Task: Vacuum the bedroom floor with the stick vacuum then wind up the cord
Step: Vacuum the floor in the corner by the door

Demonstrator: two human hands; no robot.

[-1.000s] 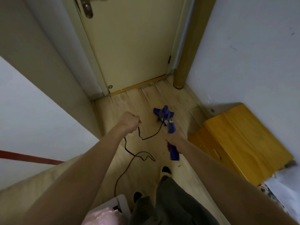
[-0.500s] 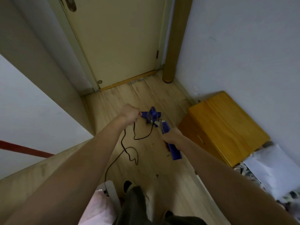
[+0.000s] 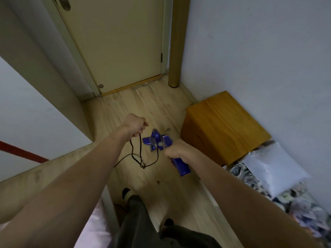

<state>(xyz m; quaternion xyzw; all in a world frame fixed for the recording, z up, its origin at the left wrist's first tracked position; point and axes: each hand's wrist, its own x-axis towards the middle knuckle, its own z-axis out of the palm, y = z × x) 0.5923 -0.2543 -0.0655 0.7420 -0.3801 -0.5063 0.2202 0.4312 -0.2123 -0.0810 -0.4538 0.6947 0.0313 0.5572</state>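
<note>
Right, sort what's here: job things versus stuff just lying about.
Job: vacuum gripped by right hand; cord held by left hand; floor.
Lying about: wooden box, pillow, door.

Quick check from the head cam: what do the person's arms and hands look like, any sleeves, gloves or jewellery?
Both forearms are bare up to the frame edge, no sleeves visible. The left hand and right hand wear no gloves, and no watch, ring or wristband shows. Lower down, dark trousers are visible.
</note>
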